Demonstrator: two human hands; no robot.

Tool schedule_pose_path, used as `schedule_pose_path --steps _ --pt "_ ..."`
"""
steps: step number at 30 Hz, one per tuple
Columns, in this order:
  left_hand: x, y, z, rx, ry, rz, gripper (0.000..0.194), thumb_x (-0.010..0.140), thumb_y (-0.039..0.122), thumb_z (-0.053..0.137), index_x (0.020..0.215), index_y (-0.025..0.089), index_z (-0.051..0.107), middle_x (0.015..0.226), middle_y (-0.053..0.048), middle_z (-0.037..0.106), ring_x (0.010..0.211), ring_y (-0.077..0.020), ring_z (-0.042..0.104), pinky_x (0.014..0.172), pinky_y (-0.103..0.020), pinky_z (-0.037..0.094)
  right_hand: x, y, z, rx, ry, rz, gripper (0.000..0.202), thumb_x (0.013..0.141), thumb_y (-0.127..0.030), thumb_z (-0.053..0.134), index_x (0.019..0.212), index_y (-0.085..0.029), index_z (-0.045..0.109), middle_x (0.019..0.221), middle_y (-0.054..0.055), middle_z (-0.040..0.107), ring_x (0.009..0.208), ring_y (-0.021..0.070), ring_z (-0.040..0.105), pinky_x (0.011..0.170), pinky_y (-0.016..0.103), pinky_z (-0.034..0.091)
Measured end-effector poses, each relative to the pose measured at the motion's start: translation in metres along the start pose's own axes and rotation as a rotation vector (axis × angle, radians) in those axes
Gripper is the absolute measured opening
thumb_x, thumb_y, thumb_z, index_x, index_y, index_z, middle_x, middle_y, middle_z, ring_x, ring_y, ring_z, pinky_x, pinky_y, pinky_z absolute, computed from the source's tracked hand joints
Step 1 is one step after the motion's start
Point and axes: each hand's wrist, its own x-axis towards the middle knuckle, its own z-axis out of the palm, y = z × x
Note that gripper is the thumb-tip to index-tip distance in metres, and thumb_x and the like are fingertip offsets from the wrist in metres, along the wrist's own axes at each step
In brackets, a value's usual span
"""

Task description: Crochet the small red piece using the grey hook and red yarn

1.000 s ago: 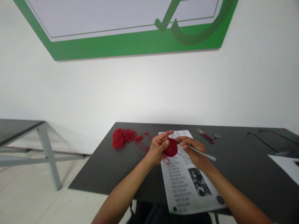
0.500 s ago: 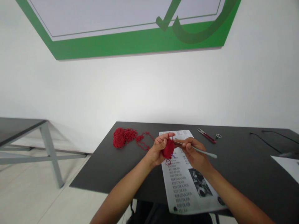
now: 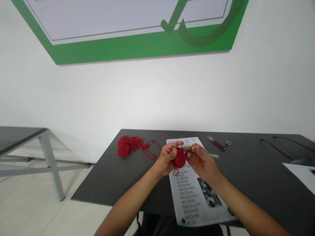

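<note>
My left hand (image 3: 167,158) is closed on a small red crochet piece (image 3: 179,158), with red yarn looped over its raised index finger. A loose red loop hangs below the piece, beside a small purple bit. Gripped in my right hand (image 3: 202,161) is a crochet hook (image 3: 212,155) with a pale grey handle; its thin metal shaft points left to the top edge of the piece. The exact tip is too small to make out. From the ball of red yarn (image 3: 124,146) at the left, a crinkled strand runs toward my left hand.
Beneath my hands lies a printed pattern sheet (image 3: 188,196) on the dark table (image 3: 108,177). Red-handled thread snips (image 3: 216,143) and a small metal ring (image 3: 228,143) lie behind my right hand. Eyeglasses (image 3: 283,149) and a white paper (image 3: 301,175) are at the right.
The crochet hook has turned, its handle now shorter in view and more level. My right hand's fingers have shifted close against the crochet piece. The whole view has moved slightly.
</note>
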Motion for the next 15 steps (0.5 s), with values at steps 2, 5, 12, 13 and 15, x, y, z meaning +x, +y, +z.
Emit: schedule_pose_path --steps 2,5,12,13,15 --pt "0.0016 0.0002 -0.0003 0.14 0.012 0.065 0.051 0.068 0.04 0.092 0.109 0.014 0.075 0.086 -0.008 0.08 0.071 -0.0155 0.073 0.071 -0.025 0.057 0.001 0.0029 -0.0021 -0.063 0.047 -0.053 0.022 0.083 -0.047 0.08 0.082 -0.026 0.07 0.087 0.0 0.081 0.067 0.0152 0.072 0.068 0.03 0.063" --pt "0.0034 0.0008 -0.0019 0.338 0.066 0.143 0.053 0.067 0.041 0.092 0.11 0.015 0.076 0.086 -0.008 0.08 0.075 -0.0188 0.073 0.073 -0.029 0.056 0.0019 0.007 -0.0051 -0.215 0.141 -0.172 0.026 0.08 -0.05 0.081 0.085 -0.026 0.073 0.085 0.002 0.079 0.075 0.0177 0.073 0.069 0.031 0.062" --pt "0.0035 -0.0044 -0.0003 0.442 0.104 0.134 0.054 0.069 0.045 0.089 0.113 0.014 0.076 0.086 -0.009 0.079 0.074 -0.0183 0.071 0.07 -0.028 0.053 0.0036 0.0035 -0.0111 -0.494 0.265 -0.28 0.03 0.08 -0.052 0.08 0.09 -0.024 0.072 0.084 0.004 0.08 0.075 0.0211 0.076 0.07 0.034 0.061" --pt "0.0036 -0.0047 0.0003 0.437 0.108 0.13 0.054 0.069 0.044 0.09 0.112 0.014 0.076 0.086 -0.009 0.079 0.073 -0.018 0.071 0.07 -0.028 0.053 0.0032 0.0019 -0.0106 -0.533 0.265 -0.292 0.03 0.081 -0.052 0.08 0.089 -0.024 0.072 0.085 0.004 0.08 0.076 0.0215 0.076 0.07 0.033 0.061" --pt "0.004 -0.0049 0.0013 0.42 0.111 0.123 0.054 0.068 0.043 0.09 0.111 0.014 0.077 0.089 -0.009 0.08 0.074 -0.0184 0.071 0.071 -0.028 0.053 0.002 -0.0008 -0.0091 -0.606 0.261 -0.317 0.029 0.083 -0.052 0.078 0.089 -0.024 0.072 0.086 0.004 0.081 0.079 0.0222 0.076 0.071 0.033 0.06"
